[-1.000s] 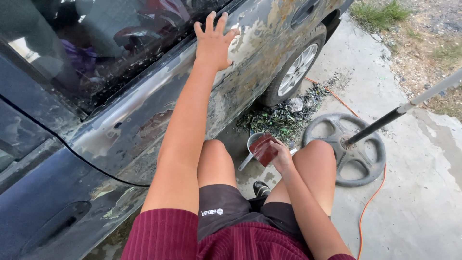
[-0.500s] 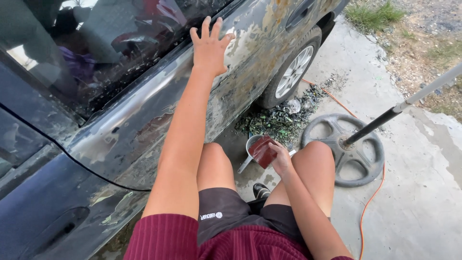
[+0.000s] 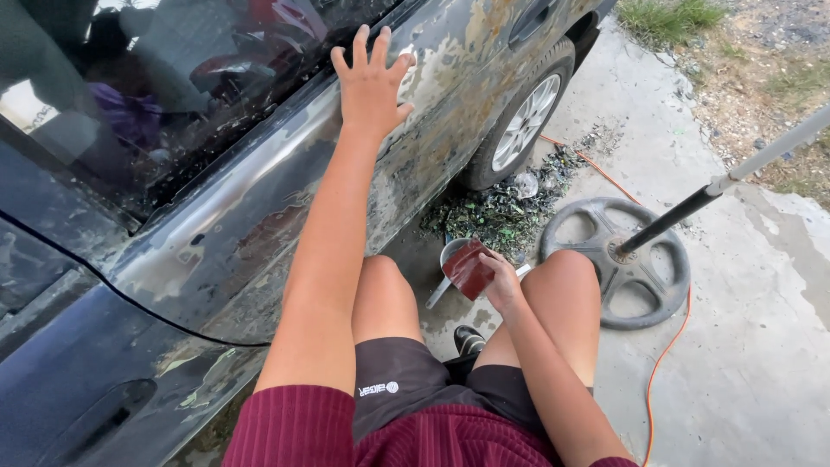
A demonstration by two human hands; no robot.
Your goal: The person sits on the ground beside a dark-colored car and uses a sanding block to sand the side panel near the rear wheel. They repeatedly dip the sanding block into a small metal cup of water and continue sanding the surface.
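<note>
We're mid-sanding — left hand (image 3: 372, 82) flat, fingers spread on the car door (image 3: 259, 216); right hand (image 3: 500, 281) closed on reddish sandpaper (image 3: 467, 268) at the water bowl (image 3: 451, 252).

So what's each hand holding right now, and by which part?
The right hand grips a reddish-brown sheet by its right edge, over a metal cup. The left hand holds nothing; it lies flat, fingers spread, on the car door.
</note>
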